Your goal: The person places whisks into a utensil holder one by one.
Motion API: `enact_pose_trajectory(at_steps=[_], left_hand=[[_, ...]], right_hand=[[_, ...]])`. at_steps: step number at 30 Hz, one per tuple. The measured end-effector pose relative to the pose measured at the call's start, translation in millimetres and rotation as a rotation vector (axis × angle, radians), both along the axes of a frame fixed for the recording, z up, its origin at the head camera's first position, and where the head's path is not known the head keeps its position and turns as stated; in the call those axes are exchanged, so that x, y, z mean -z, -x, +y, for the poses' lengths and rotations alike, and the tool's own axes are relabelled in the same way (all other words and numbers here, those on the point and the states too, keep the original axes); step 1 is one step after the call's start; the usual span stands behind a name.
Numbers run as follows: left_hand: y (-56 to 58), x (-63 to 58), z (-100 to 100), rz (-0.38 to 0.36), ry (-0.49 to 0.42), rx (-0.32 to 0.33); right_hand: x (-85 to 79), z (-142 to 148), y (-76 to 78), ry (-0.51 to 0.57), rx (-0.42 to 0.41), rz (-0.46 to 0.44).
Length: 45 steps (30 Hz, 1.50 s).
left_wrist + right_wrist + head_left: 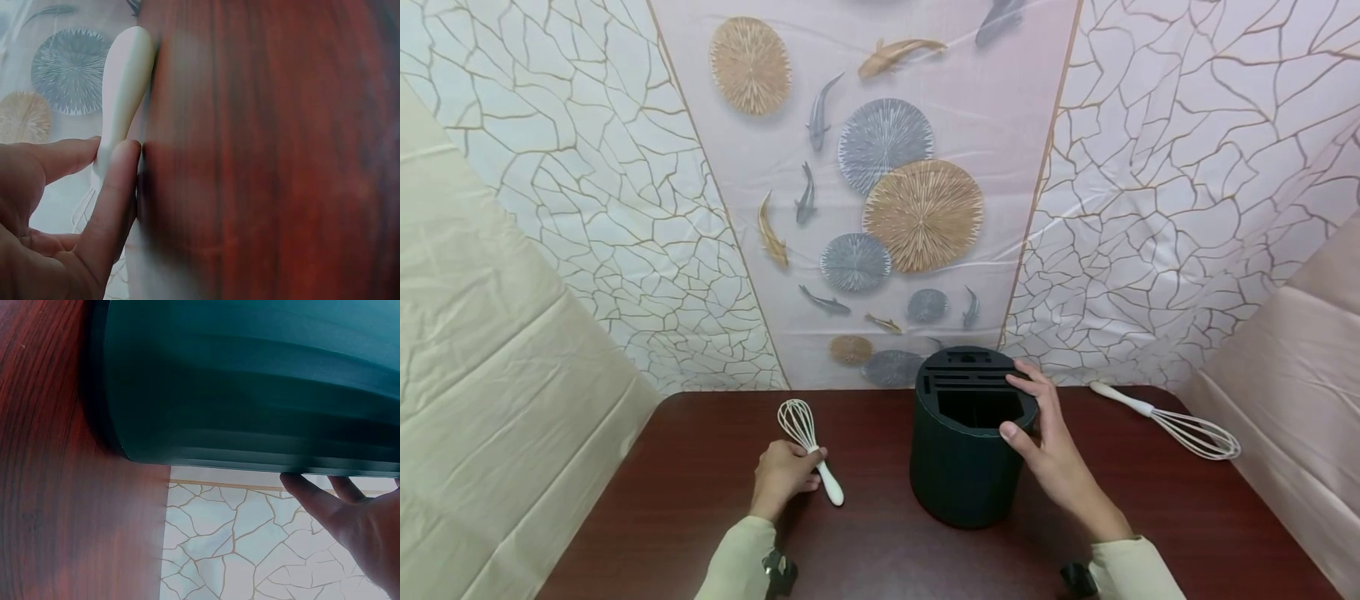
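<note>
My left hand (784,477) pinches a white-handled whisk (831,483) between thumb and fingers, just where the handle meets the wire loops. The whisk lies at a slant, its loops toward the back of the table. In the left wrist view its smooth handle (128,81) points away from the fingers. A dark green, round knife block (964,471) stands upright right of the middle, with slots and a large opening in its top. My right hand (1060,462) rests at its right rim, thumb and fingers spread and fairly straight. In the right wrist view its ribbed side (250,394) fills the top.
A second white whisk (1195,432) lies at the table's back right, its loops toward the right edge. The dark red-brown table (865,550) meets a patterned cloth (887,208) at the back. Pale cloth (497,375) hangs along both sides.
</note>
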<state>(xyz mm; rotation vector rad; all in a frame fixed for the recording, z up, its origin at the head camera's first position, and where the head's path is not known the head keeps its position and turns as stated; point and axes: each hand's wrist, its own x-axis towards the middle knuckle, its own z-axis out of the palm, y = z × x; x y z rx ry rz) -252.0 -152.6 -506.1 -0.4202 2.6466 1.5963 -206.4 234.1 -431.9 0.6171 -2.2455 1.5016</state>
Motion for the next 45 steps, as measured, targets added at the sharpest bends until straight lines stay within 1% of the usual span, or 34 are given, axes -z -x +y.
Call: enact_pose_trajectory(at_steps=[10, 13, 17, 23, 29, 32, 38, 45], left_hand=[[-5.3, -1.5, -1.8, 0.016, -0.053, -0.048], [-7.1, -5.4, -0.3, 0.027, -0.082, -0.054], [-10.0, -12.4, 1.8, 0.049, -0.136, -0.041], [-14.5, -21.6, 3.8, 0.086, -0.205, 0.021], [-13.5, -27.5, 5.9, 0.132, -0.305, 0.097], [-14.2, -32.7, 8.5, 0.153, -0.319, 0.121], [-17.2, -48.7, 17.6, 0.231, -0.330, 0.170], [-24.1, -74.4, 28.1, 0.305, -0.333, 0.231]], right_hand=[[0.7, -1.0, 0.6, 0.005, -0.004, 0.008], [1.1, -1.2, 0.6, 0.003, -0.004, 0.005], [0.9, -1.2, 0.4, -0.003, 0.001, 0.003], [0.8, -1.6, 0.0, -0.018, 0.010, 0.006], [1.6, -1.6, 0.1, -0.017, 0.014, 0.010], [2.0, -1.4, -0.1, -0.018, 0.016, 0.007], [2.4, -1.0, 0.4, -0.009, 0.016, 0.005], [2.3, 0.2, 1.4, -0.003, 0.008, 0.008]])
